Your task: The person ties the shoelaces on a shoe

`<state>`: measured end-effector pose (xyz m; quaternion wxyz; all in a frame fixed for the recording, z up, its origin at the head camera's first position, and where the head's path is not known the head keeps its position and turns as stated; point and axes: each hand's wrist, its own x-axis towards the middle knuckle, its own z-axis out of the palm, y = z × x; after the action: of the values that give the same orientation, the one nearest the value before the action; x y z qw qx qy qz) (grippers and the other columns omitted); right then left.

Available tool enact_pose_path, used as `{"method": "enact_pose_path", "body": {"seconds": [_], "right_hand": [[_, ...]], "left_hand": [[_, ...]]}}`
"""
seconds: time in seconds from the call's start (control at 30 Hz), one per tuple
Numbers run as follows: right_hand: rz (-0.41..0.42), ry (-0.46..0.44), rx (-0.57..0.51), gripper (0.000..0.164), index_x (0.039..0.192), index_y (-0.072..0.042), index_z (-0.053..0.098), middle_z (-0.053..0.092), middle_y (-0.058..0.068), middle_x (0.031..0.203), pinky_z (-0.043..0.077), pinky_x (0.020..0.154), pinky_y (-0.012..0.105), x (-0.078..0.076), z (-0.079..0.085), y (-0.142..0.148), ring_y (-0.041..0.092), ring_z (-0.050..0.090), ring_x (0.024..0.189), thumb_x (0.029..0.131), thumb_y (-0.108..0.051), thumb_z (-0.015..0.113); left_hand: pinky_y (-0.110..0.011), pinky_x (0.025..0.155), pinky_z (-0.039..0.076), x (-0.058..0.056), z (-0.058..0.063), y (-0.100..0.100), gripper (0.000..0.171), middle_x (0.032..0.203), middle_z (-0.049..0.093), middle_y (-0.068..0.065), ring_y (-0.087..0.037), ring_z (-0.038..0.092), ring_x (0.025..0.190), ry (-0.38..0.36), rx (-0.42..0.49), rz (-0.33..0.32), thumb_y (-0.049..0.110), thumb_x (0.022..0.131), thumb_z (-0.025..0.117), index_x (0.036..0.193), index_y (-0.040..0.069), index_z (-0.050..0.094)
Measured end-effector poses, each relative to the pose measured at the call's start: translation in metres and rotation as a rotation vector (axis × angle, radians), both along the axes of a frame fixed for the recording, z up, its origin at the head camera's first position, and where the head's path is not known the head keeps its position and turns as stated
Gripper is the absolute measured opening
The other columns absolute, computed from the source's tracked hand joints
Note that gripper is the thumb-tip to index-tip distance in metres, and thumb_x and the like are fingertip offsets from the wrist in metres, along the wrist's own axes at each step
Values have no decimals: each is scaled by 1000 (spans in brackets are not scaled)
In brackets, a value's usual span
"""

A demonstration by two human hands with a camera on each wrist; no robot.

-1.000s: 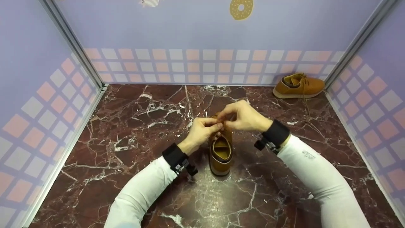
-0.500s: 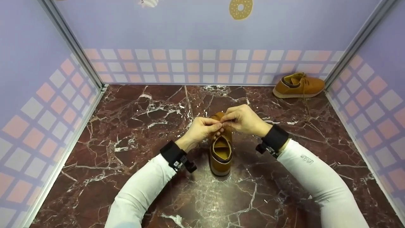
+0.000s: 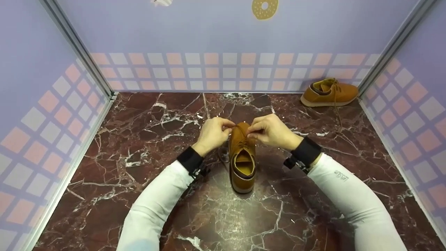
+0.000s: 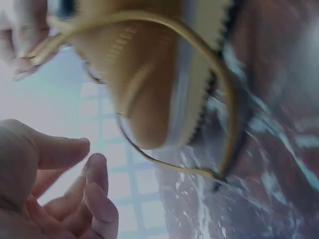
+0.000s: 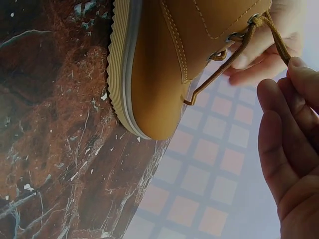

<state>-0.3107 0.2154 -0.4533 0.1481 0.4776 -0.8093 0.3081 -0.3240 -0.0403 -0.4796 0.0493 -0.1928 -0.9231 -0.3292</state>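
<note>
A tan shoe stands upright on the marbled surface with its toe pointing away from me. My right hand is just right of its front. Between thumb and forefinger it pinches one end of the brown shoelace, pulled out from the top eyelets. My left hand hovers at the left of the toe, thumb and fingertips apart with nothing between them in the left wrist view. Another stretch of shoelace loops loosely down the shoe's left side.
A matching tan shoe lies against the back wall at the right corner, its lace trailing on the marbled surface. Checked lilac walls enclose the back and both sides.
The hands were together over the lacing and have drawn apart. My left hand has let go and moved left and forward, uncovering the laces; my right keeps pinching near the shoe front.
</note>
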Motion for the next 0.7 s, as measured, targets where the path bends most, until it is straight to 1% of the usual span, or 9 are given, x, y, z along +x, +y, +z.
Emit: {"method": "enact_pose_path", "body": {"seconds": [0.1, 0.17, 0.23, 0.27, 0.33, 0.47, 0.5, 0.6, 0.7], "right_hand": [[6, -19, -9, 7, 98, -2, 89, 81, 10, 84, 62, 60, 37, 0, 0, -1, 23, 73, 67, 91, -1, 89], [10, -25, -13, 8, 98, -2, 89, 81, 10, 84, 61, 60, 36, 0, 0, -2, 22, 73, 67, 90, 0, 89], [10, -34, -13, 9, 98, -2, 89, 82, 10, 85, 61, 60, 34, 0, -1, -3, 22, 73, 67, 90, 1, 89], [9, -36, -11, 9, 98, -3, 89, 82, 10, 85, 60, 60, 33, 0, -1, -3, 22, 73, 66, 90, 1, 89], [11, -39, -6, 9, 99, -3, 89, 82, 9, 85, 60, 61, 32, 1, -2, -4, 22, 73, 67, 91, 0, 89], [13, -52, -1, 8, 99, -3, 89, 82, 9, 86, 59, 61, 29, 1, -2, -5, 21, 73, 67, 91, 0, 88], [11, -55, -1, 8, 99, -3, 89, 82, 9, 85, 59, 61, 29, 1, -2, -5, 21, 72, 67, 91, 0, 88], [5, -61, 3, 8, 98, -4, 89, 81, 9, 85, 56, 61, 27, 1, -2, -4, 20, 71, 66, 91, 0, 88], [2, -62, 7, 7, 98, -4, 89, 81, 8, 85, 56, 62, 26, 1, -2, -4, 20, 72, 67, 92, -1, 88]], "left_hand": [[-47, 111, 63, -5, -2, 6, 38, 141, 81, -8, -31, 78, 126, -18, -89, -50, 6, 104, 73, 140, 16, 79], [-50, 115, 62, -12, -4, 9, 44, 146, 78, -10, -34, 76, 132, -42, -129, -78, 3, 104, 69, 146, 14, 75], [-52, 113, 62, -18, -7, 11, 48, 147, 78, -10, -36, 76, 132, -68, -164, -89, 1, 104, 64, 149, 14, 73], [-50, 109, 64, -32, -22, 9, 46, 143, 80, -8, -34, 78, 129, -68, -170, -94, 4, 104, 63, 148, 15, 74], [-51, 104, 65, -35, -26, 8, 41, 135, 83, -8, -35, 80, 124, -75, -189, -70, 8, 104, 65, 143, 15, 77], [-52, 100, 65, -37, -32, 6, 28, 124, 86, -8, -34, 81, 118, -63, -175, -34, 15, 104, 71, 129, 14, 83], [-55, 100, 65, -25, -19, 7, 26, 124, 86, -11, -37, 81, 117, -59, -181, -19, 13, 104, 72, 126, 13, 84], [-55, 96, 65, -24, -19, 7, 18, 118, 87, -9, -35, 82, 112, -18, -193, -14, 18, 104, 74, 117, 14, 86], [-54, 93, 66, -22, -19, 7, 16, 113, 87, -9, -34, 82, 107, 9, -225, -21, 21, 105, 73, 112, 14, 85]]}}
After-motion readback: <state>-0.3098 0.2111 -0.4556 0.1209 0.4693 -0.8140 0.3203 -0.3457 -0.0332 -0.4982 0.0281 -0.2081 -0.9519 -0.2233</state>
